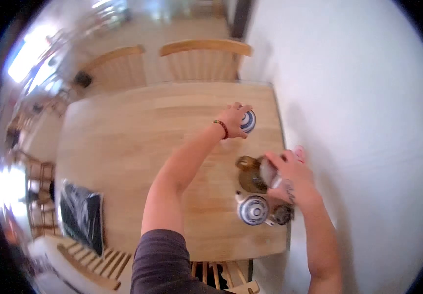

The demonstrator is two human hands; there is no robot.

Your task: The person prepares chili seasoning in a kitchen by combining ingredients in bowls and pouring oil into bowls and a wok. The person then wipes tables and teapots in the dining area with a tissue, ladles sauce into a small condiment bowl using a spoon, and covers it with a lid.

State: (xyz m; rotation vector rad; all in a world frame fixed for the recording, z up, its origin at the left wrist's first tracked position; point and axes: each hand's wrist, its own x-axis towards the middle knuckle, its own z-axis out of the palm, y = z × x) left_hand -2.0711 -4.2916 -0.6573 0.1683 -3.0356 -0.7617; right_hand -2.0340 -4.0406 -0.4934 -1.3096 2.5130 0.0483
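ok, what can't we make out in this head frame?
All in the head view:
Blue-and-white piece: partly covered by left hand; full shape hidden.
Pale item at right hand: blurred, partly covered by the hand; identity unclear.
Dark item below that hand: blurred; contents unclear.
Wrist marking: too small and blurred to read.
Bottom-centre chair: cut off by bottom edge.
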